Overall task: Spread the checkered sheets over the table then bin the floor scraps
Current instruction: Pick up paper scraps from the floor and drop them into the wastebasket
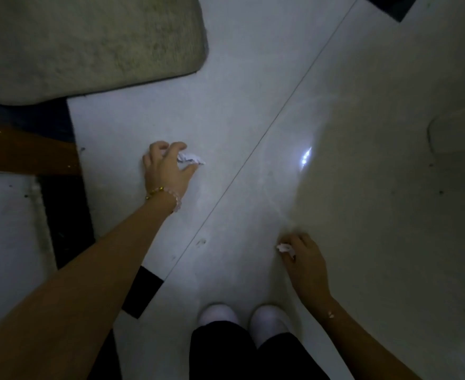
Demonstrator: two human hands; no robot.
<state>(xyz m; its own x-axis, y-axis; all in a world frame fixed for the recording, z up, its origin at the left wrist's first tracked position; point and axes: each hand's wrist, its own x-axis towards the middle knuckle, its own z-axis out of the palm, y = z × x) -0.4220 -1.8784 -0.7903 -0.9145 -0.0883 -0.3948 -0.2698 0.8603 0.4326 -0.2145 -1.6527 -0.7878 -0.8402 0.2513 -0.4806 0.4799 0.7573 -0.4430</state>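
The left hand (168, 165) is stretched far out over the pale floor tiles (253, 78), fingers curled like a claw around a crumpled paper scrap (190, 158); the thumb sits just under the scrap and the fingertips over it, though whether it is lifted or only touched on the floor cannot be told. A beaded bracelet (165, 197) with gold and pinkish beads is worn at that wrist. Closer in, the right hand (302, 259) is closed narrowly on a second, smaller paper scrap (285, 247), pinched at the fingertips with white paper poking out to the left. The two hands are kept well apart, with a dark grout line (253, 152) running diagonally between them.

Below, two white shoes (242, 319) and dark trousers (226, 352) are seen at the bottom edge, side by side. Out to the left, a brown wooden furniture edge (28, 152) is caught, and above it a shaggy grey-green rug (88, 45) is laid on the floor. A bright glint of light (306, 157) is reflected on the tiles to the right. Nothing checkered is in view.
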